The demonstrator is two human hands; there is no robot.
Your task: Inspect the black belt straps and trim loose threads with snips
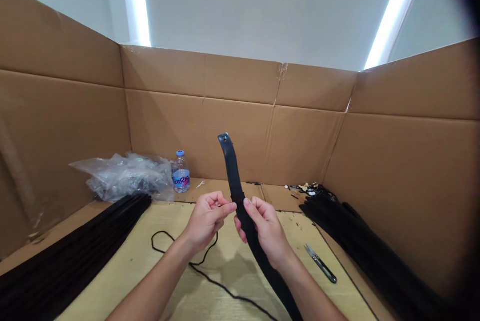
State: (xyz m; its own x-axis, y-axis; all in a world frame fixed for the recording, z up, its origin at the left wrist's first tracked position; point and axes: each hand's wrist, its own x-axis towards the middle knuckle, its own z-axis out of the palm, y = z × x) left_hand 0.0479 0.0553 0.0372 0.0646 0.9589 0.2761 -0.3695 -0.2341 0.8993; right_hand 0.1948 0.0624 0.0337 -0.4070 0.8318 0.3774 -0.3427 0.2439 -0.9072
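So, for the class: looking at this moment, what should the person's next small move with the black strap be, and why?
Probably the left hand should also take hold of the black strap, just above the right hand. Only the right hand clearly grips it, the left fingertips sit right beside it, and its long lower end trails down out of view.

Head-worn view, looking forward and down — close above the work, one camera
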